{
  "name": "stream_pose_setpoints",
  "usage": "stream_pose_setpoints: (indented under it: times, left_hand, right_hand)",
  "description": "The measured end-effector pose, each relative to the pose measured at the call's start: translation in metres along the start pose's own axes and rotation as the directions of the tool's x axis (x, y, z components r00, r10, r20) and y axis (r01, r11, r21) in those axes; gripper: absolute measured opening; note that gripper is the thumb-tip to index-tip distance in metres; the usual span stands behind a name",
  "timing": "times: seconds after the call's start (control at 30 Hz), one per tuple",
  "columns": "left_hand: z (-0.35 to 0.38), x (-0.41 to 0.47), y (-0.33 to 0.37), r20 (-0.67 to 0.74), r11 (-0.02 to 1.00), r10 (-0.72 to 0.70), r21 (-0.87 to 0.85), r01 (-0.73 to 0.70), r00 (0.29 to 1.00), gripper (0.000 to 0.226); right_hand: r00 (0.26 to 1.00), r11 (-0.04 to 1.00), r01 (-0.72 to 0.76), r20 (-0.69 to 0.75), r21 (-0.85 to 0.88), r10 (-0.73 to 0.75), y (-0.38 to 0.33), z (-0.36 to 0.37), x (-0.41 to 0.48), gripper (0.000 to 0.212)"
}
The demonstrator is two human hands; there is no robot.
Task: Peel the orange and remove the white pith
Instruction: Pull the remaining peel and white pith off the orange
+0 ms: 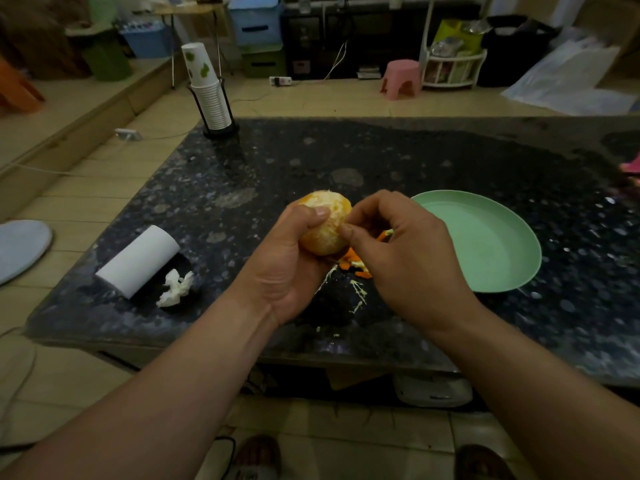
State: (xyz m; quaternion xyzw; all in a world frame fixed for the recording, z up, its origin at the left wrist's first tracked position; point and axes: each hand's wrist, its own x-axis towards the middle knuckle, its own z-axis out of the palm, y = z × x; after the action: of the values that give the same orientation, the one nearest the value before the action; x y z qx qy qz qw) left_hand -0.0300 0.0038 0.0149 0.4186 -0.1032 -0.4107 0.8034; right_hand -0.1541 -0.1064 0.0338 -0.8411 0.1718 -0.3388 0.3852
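The orange (325, 233) is being held up in the left hand (291, 268), a little above the table (346, 157), over the middle of its near edge. The fingers of that hand are being curled round the fruit from the left and from below, and the thumb is being pressed on its top.

The orange is being touched on its right side by the right hand (405, 258). The thumb and first finger there are being pinched together on the pale skin of the fruit, and the fingertips (347, 233) are being pushed right against it. Whether a thread of white pith is caught between them is too small to tell. The other fingers are being held loosely curled.

So the fruit is sitting between the two hands, just to the left of the picking hand. It looks round, with no long side. Most of the peel seems to be off. Pale white stuff is showing on top, so the picking is probably not done yet, and a small pull to the right is likely being set up.

Bits of peel (353, 263) are lying on the table under the hands. A green plate (485, 244) is sitting just to the right. A paper roll (138, 261) and a crumpled tissue (175, 289) are lying side by side toward the near left corner. A stack of cups (207, 91) is standing at the far left corner.
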Motion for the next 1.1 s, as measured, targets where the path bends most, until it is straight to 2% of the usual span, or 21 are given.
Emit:
stream_pose_setpoints:
  times: [0.13, 0.27, 0.47, 0.67, 1.0, 1.1]
  left_hand:
    - [0.002, -0.003, 0.003, 0.052, 1.000, -0.003, -0.026, 0.005, 0.999, 0.080]
    - [0.002, -0.002, 0.002, 0.073, 1.000, 0.000, -0.028, 0.002, 0.997, 0.075]
    - [-0.001, 0.000, 0.001, 0.032, 1.000, 0.006, 0.011, -0.007, 0.999, 0.077]
    - [0.006, -0.001, 0.001, 0.004, 0.994, 0.041, 0.097, -0.041, 0.999, 0.072]
    - [0.013, -0.002, -0.002, -0.106, 0.996, 0.036, 0.088, -0.027, 0.994, 0.075]
    - [0.012, -0.003, -0.002, -0.125, 0.998, -0.001, 0.063, 0.008, 0.992, 0.061]
  right_hand:
    - [0.999, 0.998, -0.027, 0.023, 0.053, 0.026, -0.002, -0.003, -0.001, 0.016]
    - [1.000, 1.000, 0.014, 0.013, 0.012, -0.014, 0.000, -0.003, -0.001, 0.019]
    - [1.000, 0.999, 0.022, 0.000, -0.040, -0.022, 0.001, -0.003, 0.000, 0.010]
    - [0.990, 0.997, -0.018, 0.136, -0.071, 0.028, 0.005, -0.013, 0.011, 0.004]
    - [0.983, 0.993, -0.008, 0.182, -0.122, 0.030, 0.010, -0.009, 0.011, 0.006]
    - [0.980, 0.992, -0.020, 0.196, -0.125, 0.044, 0.012, -0.007, 0.009, 0.007]
